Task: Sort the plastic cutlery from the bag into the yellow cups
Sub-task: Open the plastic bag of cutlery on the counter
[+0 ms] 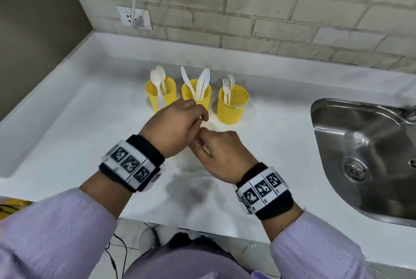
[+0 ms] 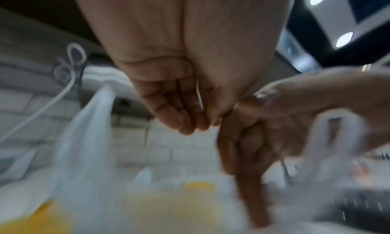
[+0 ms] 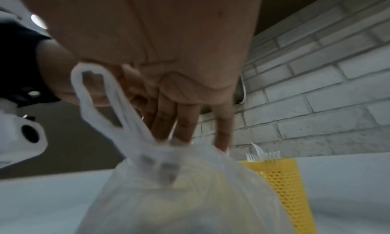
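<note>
Three yellow mesh cups stand in a row on the white counter (image 1: 67, 134). The left cup (image 1: 167, 95) holds spoons, the middle cup (image 1: 206, 96) knives, the right cup (image 1: 233, 109) forks. Just in front of them lies a thin translucent plastic bag (image 1: 198, 167), blurred. My left hand (image 1: 200, 116) and right hand (image 1: 199, 142) meet over its top. In the left wrist view my left hand (image 2: 202, 122) pinches a thin white edge of the bag (image 2: 84, 137). In the right wrist view my right hand (image 3: 190, 137) reaches down to the mouth of the bag (image 3: 179, 187), a handle loop standing beside it. The bag's contents are hidden.
A steel sink (image 1: 364, 155) is set into the counter on the right. Behind the cups rises a brick-tile wall with a socket (image 1: 135, 17) and a white cable. A yellow object (image 1: 13, 206) shows at the counter's near left edge.
</note>
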The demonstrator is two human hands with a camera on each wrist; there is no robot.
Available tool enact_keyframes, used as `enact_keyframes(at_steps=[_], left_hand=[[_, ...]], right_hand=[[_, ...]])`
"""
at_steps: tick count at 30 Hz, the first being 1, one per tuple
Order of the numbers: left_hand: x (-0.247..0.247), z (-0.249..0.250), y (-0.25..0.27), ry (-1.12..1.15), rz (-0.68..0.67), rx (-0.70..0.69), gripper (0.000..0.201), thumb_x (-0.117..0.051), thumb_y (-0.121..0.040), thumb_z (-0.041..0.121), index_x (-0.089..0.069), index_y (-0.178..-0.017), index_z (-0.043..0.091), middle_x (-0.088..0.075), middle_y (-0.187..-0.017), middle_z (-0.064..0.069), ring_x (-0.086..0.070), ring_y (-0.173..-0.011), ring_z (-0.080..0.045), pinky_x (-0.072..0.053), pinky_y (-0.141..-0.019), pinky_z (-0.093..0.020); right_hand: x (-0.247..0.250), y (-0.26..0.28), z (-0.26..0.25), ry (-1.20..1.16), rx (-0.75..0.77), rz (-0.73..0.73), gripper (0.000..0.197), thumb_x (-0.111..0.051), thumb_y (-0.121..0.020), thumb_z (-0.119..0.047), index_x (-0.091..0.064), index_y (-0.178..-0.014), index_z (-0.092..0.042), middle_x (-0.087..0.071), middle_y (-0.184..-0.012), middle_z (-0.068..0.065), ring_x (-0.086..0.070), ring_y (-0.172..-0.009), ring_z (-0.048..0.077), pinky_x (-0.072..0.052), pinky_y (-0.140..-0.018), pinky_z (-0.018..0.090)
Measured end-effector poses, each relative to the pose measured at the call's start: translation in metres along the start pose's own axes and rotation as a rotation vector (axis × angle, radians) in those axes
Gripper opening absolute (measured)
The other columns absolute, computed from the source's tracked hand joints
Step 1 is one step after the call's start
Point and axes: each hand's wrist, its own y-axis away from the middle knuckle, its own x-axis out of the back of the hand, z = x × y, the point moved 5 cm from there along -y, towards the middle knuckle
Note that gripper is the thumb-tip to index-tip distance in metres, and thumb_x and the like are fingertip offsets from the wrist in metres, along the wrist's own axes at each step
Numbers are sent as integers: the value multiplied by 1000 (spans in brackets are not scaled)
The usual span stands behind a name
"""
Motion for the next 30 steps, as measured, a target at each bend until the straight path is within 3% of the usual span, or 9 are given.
enact_keyframes(at_steps=[3,6,9,12,17,20,22,27,30], left_hand=[[-33,-34,-2,-216,-260,79,46,-73,-87,19,-61,-132,23,-61,-124,-5,-54,-113,-31,-50,-90,-44],[-50,-44,1,-427,-404,125,64,-68,-88,50,-47,-144,29,-56,-131,-2,-48,-120,-29,-44,-94,-42],[-59,-45,7,-476,-477,166,63,-61,-86,63,-49,-141,34,-62,-123,2,-50,-120,-26,-39,-97,-40],[-59,-45,9,-508,-510,191,35,-59,-88,56,-66,-115,34,-69,-108,7,-56,-112,-23,-37,-97,-41],[-44,-40,1,-542,-334,173,28,-48,-100,42,-67,-95,22,-71,-87,1,-62,-92,-27,-38,-87,-40],[-27,-38,-5,-334,-73,179,23,-52,-100,36,-59,-93,16,-64,-67,-4,-63,-70,-33,-38,-76,-40],[-22,-42,-6,-238,-55,202,24,-54,-100,40,-56,-95,17,-60,-62,-2,-62,-65,-32,-39,-74,-39],[-13,-63,1,-228,-139,372,32,-71,-86,53,-68,-89,21,-63,-92,-6,-62,-83,-32,-47,-78,-39],[-9,-81,10,-11,12,460,26,-76,-88,37,-72,-79,14,-58,-95,-14,-59,-81,-33,-51,-74,-40]], right_hand=[[-13,2,15,270,-86,-106,36,-34,-104,-49,-59,-104,-24,-74,-91,1,-69,-89,28,-34,-98,51],[-16,3,26,355,-107,-91,35,-35,-104,-46,-58,-108,-20,-74,-93,5,-69,-88,32,-38,-93,47],[-16,-1,37,271,-194,-97,37,-40,-105,-44,-56,-119,-13,-71,-100,13,-67,-92,37,-51,-80,43],[-16,-6,44,270,-244,-78,40,-50,-100,-48,-54,-124,-15,-68,-108,12,-65,-98,36,-54,-77,42],[-22,-12,51,501,-302,-68,59,-63,-82,-65,-61,-117,-18,-43,-132,10,-41,-120,36,-45,-90,49],[-20,-18,55,480,-330,-19,43,-62,-91,-45,-57,-119,-13,-51,-128,10,-48,-120,36,-43,-89,47],[-12,-20,59,325,-361,36,28,-56,-95,-29,-54,-116,-10,-62,-114,14,-60,-106,39,-43,-77,41],[15,-7,88,-200,-511,284,6,-57,-93,-12,-51,-92,-10,-63,-82,11,-56,-76,35,-37,-62,33],[22,3,97,-258,-553,333,8,-60,-97,-17,-57,-91,-13,-56,-93,11,-50,-76,25,-33,-67,29]])
